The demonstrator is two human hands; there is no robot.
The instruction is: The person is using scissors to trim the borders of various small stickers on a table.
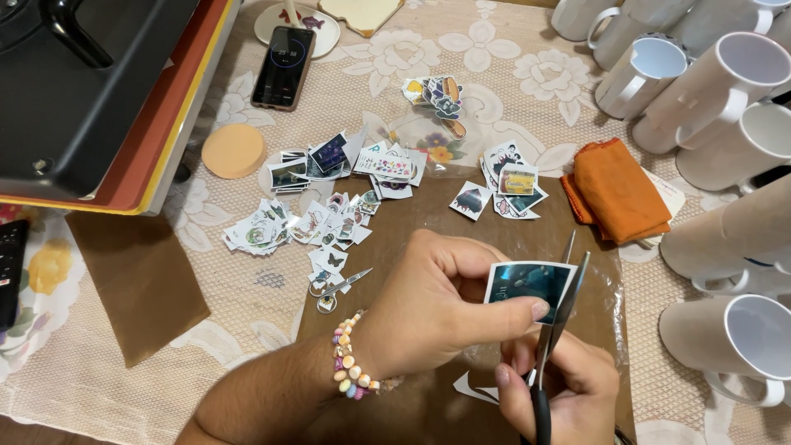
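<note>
1. Left hand pinched one small dark printed picture between thumb and fingers, closed tight on its left edge; a bead bracelet sat on that wrist.
2. Right hand gripped one pair of scissors by the handles, at 5 o'clock from the picture; blades part open, straddling the picture's right edge.
3. Picture was held above a brown sheet, low centre of the table.
4. Cut-out pictures lay in loose piles at 10 to 12 o'clock from the hands: roughly five piles, pieces too many to count; nearest pile.
5. One second, smaller pair of scissors lay at 9 o'clock from the left hand.
6. One orange folded cloth at 2 o'clock.
7. White mugs stacked along the right edge, about nine showing, some cut off.
8. One phone at 11 o'clock, one round orange sponge beside the piles.
9. One heat press at the top left corner.
</note>
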